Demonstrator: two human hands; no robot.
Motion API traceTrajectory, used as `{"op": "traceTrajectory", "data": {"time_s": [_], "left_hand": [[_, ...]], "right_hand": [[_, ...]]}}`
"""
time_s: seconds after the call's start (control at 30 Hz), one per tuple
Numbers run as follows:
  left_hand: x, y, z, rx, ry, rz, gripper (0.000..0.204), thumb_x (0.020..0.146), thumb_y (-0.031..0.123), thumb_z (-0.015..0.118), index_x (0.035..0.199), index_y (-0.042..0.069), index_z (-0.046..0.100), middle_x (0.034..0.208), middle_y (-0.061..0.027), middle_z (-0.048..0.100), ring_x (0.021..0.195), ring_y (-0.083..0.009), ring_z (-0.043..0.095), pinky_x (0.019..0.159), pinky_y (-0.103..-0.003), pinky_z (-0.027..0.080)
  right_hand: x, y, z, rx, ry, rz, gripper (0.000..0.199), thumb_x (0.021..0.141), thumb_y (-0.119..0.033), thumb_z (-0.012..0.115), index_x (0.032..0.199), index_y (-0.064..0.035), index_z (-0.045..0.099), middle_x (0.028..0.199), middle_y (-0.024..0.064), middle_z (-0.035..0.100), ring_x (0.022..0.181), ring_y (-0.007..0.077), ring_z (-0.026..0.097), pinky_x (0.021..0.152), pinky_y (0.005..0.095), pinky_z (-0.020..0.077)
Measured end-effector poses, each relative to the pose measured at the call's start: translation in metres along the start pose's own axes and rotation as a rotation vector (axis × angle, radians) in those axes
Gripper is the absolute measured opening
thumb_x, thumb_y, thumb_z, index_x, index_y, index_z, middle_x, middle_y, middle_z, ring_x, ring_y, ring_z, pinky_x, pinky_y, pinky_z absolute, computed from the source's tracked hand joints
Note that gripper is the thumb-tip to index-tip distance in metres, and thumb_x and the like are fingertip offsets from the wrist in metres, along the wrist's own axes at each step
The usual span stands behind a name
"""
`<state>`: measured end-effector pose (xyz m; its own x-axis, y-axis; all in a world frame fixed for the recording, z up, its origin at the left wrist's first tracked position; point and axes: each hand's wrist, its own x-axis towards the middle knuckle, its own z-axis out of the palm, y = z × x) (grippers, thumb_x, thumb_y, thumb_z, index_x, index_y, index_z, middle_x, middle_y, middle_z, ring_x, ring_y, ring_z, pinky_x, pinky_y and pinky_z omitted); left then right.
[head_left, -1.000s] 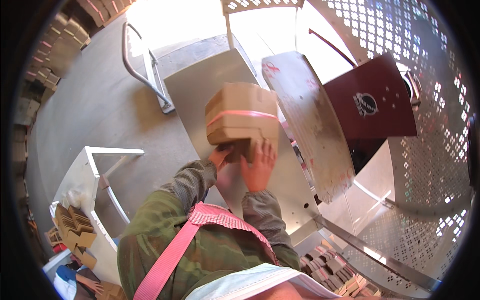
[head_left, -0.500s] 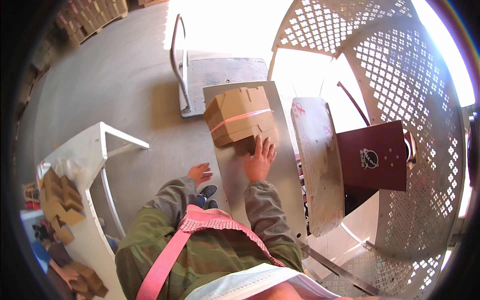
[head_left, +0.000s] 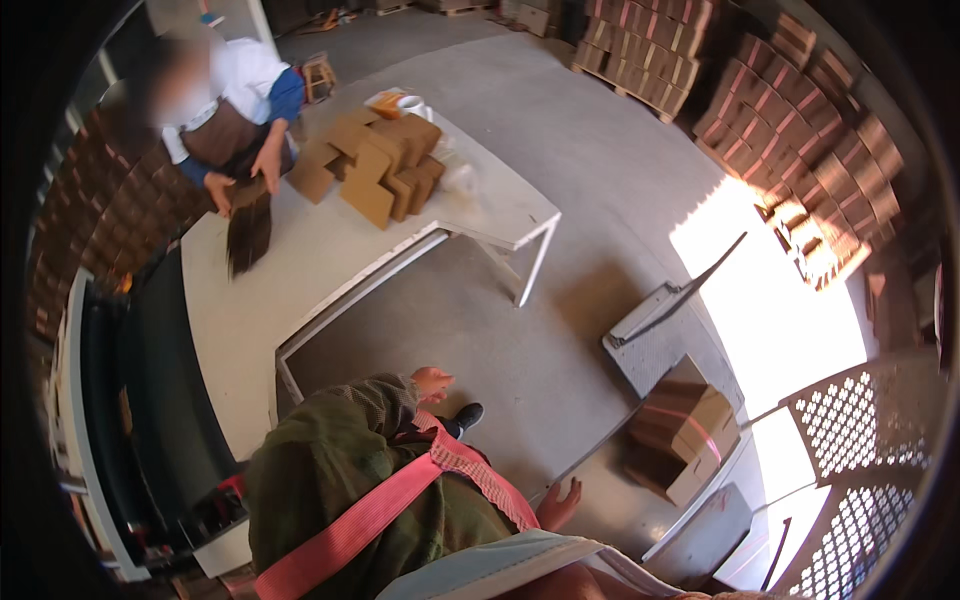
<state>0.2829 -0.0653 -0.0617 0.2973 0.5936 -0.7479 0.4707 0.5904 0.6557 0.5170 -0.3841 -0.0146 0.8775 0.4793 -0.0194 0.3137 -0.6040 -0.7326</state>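
My left hand hangs in the air over the floor, its fingers loosely stretched and nothing in them. Lower right, my right hand is empty with fingers apart, beside the metal worktable. On that table sits a bundle of folded brown cardboard bound with a pink strap; neither hand touches it. Across the white table, a co-worker holds a dark, blurred stack of flat pieces. Near that person lies a pile of brown cardboard pieces.
A platform trolley stands beyond the metal table. Stacks of strapped cardboard bundles rest on pallets at the back, with more at the right. Perforated metal panels stand lower right. A dark green conveyor belt runs at the left.
My view has swung left, bringing the white table and co-worker into sight. My right hand has come off the cardboard bundle, which stays on the metal table.
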Motion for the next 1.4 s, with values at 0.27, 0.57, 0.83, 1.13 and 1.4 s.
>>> {"op": "traceTrajectory", "data": {"time_s": [0.27,0.57,0.83,1.13,1.4], "left_hand": [[-0.015,-0.065,-0.123,-0.358,0.184,0.042,0.046,0.089,0.035,0.061,0.119,0.001,0.055,0.098,-0.0058,0.060,0.072,-0.0105,0.060,0.054,-0.023,0.051],[-0.056,-0.065,-0.259,-0.001,1.035,0.333,0.057,0.085,0.036,0.063,0.129,0.004,0.048,0.129,-0.0184,0.050,0.115,-0.0298,0.050,0.093,-0.045,0.042],[-0.087,-0.147,-0.312,0.550,1.102,-0.222,0.077,0.082,0.045,0.062,0.138,0.000,0.035,0.148,-0.0232,0.024,0.136,-0.0444,0.020,0.109,-0.052,0.023],[-0.091,-0.116,-0.337,0.482,0.994,-0.315,0.076,0.078,0.049,0.064,0.133,0.002,0.043,0.144,-0.0210,0.030,0.134,-0.0431,0.025,0.107,-0.051,0.030],[-0.077,-0.064,-0.347,0.331,0.799,-0.630,0.079,0.081,0.056,0.057,0.128,-0.006,0.048,0.145,-0.0308,0.027,0.134,-0.0505,0.022,0.106,-0.051,0.031]], "right_hand": [[0.020,-0.044,0.092,-0.087,-0.615,-0.170,0.033,0.088,-0.020,0.054,0.110,0.0041,0.061,0.105,0.0217,0.065,0.100,0.0338,0.062,0.085,0.0401,0.0488],[0.114,-0.203,0.248,-0.075,-0.793,-0.586,0.033,0.087,-0.023,0.057,0.110,0.0000,0.063,0.103,0.0202,0.066,0.100,0.0337,0.062,0.087,0.0396,0.0481],[0.058,-0.360,0.353,-0.151,-1.223,-0.777,0.034,0.089,-0.025,0.057,0.113,-0.0017,0.062,0.110,0.0187,0.064,0.105,0.0308,0.061,0.090,0.0359,0.0468],[0.065,-0.418,0.486,-0.280,-1.563,-1.190,0.040,0.094,-0.030,0.048,0.125,-0.0060,0.054,0.123,0.0196,0.055,0.115,0.0308,0.052,0.098,0.0356,0.0402],[0.084,-0.512,0.501,-0.431,-1.799,-1.231,0.043,0.097,-0.031,0.041,0.130,-0.0039,0.049,0.130,0.0187,0.053,0.122,0.0340,0.048,0.104,0.0364,0.0366]]}}
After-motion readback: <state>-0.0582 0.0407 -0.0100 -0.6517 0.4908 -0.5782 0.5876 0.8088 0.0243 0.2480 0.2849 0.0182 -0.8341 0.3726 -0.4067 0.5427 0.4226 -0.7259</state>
